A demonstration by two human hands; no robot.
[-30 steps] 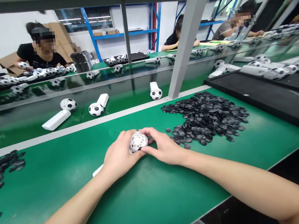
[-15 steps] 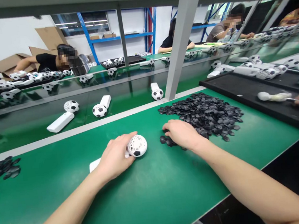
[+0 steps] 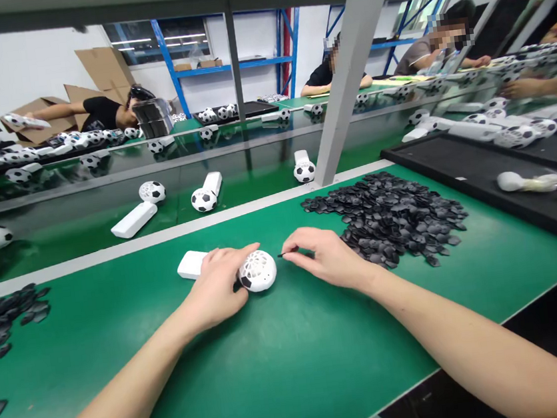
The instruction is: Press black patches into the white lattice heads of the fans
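My left hand (image 3: 219, 283) is wrapped round a white handheld device with a round soccer-ball head (image 3: 259, 271) and a flat white handle (image 3: 191, 264). Openwork shows on the head's upper face, and a black patch sits at its lower left. Just to the right of the ball, my right hand (image 3: 321, 258) pinches a small black piece (image 3: 280, 255) between thumb and fingertips, edge on and apart from the ball. Behind that hand spreads a large pile of black plastic patches (image 3: 394, 216) on the green work surface (image 3: 255, 359).
A second heap of black patches (image 3: 5, 327) lies at the left. Beyond the pale rail, soccer-ball devices (image 3: 204, 199) rest on a green belt. A slanted grey post (image 3: 345, 87) rises at the rail. At right, a black tray (image 3: 460, 175) holds several devices; co-workers sit across.
My right hand has come left from the pile to beside the ball, a black piece now visible in its pinch. The device in my left hand has turned; its handle has swung away from me.
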